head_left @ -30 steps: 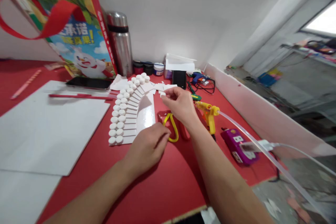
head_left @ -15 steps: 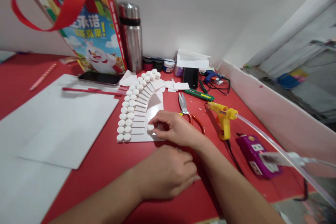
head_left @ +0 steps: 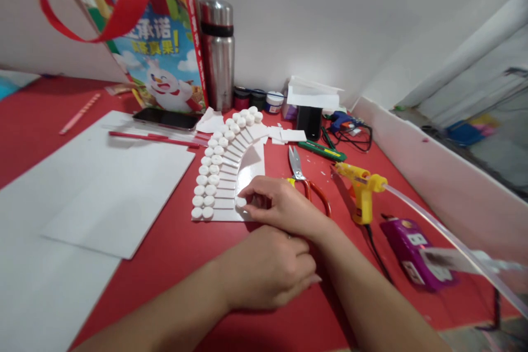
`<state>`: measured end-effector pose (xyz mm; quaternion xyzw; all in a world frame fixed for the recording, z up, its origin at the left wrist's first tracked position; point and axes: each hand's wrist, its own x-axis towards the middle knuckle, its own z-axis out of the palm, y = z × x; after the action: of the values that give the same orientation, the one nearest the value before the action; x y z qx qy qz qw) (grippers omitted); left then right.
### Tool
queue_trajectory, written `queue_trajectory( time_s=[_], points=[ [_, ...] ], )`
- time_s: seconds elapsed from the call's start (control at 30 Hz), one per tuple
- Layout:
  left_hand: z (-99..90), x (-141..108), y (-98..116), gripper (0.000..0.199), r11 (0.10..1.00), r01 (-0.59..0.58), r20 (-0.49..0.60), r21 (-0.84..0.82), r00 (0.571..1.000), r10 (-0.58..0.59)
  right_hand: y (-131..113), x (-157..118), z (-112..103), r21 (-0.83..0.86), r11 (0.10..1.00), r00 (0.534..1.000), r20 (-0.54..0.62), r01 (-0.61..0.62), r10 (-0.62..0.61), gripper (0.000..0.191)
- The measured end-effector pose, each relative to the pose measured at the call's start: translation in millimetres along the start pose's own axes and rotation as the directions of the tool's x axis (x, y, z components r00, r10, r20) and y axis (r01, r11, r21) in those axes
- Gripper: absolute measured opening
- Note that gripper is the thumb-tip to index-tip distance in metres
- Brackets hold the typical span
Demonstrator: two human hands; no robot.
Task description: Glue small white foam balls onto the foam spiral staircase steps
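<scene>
Between the thumb and fingertips of my right hand [head_left: 280, 203] is a small white disc [head_left: 241, 203], at the lower part of a white board [head_left: 231, 215]. Two curving rows of white discs [head_left: 210, 190] run along the board's left edge, with thin white strips [head_left: 225, 186] fanned out inside them. My left hand [head_left: 272, 269] rests on the red table just in front of the right one, its fingers curled under. What those fingers hold, if anything, is hidden. Orange-handled scissors [head_left: 297, 165] lie beyond my right hand.
On the right are a yellow glue gun [head_left: 359, 187] and a purple power block [head_left: 416, 253]. A green cutter [head_left: 322, 150] lies behind the scissors. White sheets [head_left: 124, 187] cover the left side. A steel flask [head_left: 218, 60] and a colourful bag [head_left: 160, 66] stand at the back.
The whole view has shifted, so things appear slightly further right. My right hand keeps its pinch on the disc at the board, and my left hand stays curled beside it.
</scene>
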<state>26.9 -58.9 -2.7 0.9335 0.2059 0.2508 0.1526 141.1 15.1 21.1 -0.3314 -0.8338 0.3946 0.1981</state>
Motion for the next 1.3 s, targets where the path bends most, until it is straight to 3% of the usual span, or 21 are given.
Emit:
queue_trajectory(
  time_s=[0.3, 1.03, 1.3],
  points=[
    [-0.1, 0.3, -0.6, 0.037, 1.000, -0.005, -0.001, -0.013, 1.000, 0.005, 0.3, 1.3, -0.9, -0.095, 0.995, 0.999, 0.020, 0.036, -0.034, 0.013],
    [-0.4, -0.6, -1.1, 0.037, 0.999, 0.019, 0.008, -0.035, 1.000, -0.019, -0.6, 1.8, -0.6, -0.131, 0.989, 0.997, 0.014, 0.076, -0.074, 0.013],
    [-3.0, 1.1, 2.1, 0.039, 0.998, -0.051, -0.076, -0.036, 0.996, 0.048, -1.7, 1.6, -2.7, -0.114, 0.990, 0.997, 0.003, 0.081, -0.081, 0.013]
  ],
)
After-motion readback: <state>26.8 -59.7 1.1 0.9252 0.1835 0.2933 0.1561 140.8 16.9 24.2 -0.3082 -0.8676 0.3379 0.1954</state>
